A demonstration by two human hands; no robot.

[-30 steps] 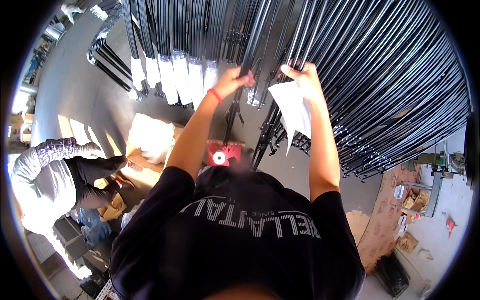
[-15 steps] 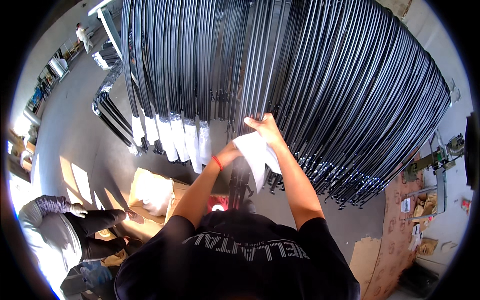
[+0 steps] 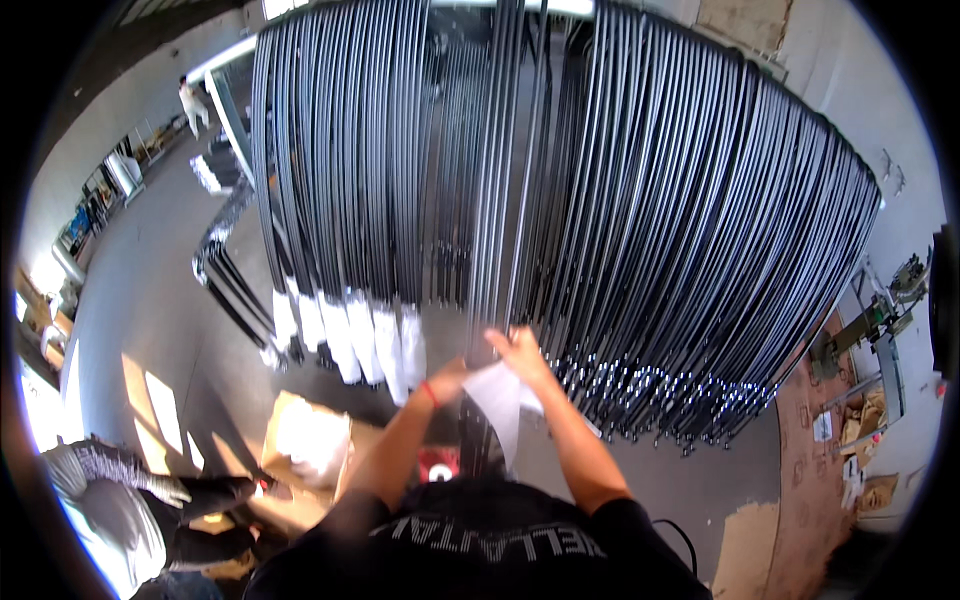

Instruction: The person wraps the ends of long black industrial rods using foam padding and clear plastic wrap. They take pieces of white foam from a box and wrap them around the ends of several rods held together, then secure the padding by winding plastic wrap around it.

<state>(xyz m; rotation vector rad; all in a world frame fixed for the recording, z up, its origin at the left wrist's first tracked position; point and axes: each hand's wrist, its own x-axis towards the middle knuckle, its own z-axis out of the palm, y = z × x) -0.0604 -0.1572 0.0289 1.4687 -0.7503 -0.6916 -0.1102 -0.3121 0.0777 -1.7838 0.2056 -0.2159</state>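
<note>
A small group of long black rods (image 3: 497,210) hangs in front of me at the middle. Around these rods, near their lower ends, a white sheet (image 3: 497,400) lies partly folded, with a pointed corner dangling. My left hand (image 3: 452,380) is blurred and closed at the sheet's left edge, its fingertips hidden behind the rods and sheet. Just above the sheet, my right hand (image 3: 522,358) is curled against the rods from the right, its thumb reaching across them. The sheet runs beneath this palm.
White-sleeved rods (image 3: 360,340) hang at left, and a dense row of bare rods (image 3: 690,240) at right. An open cardboard box (image 3: 345,450) stands on the floor. A gloved person (image 3: 110,510) is at lower left. A metal machine (image 3: 885,300) stands at right.
The hanging rods, sheet and both hands now appear lower in the picture, and more of the rods' upper part shows. My hands remain at the sheet and rods.
</note>
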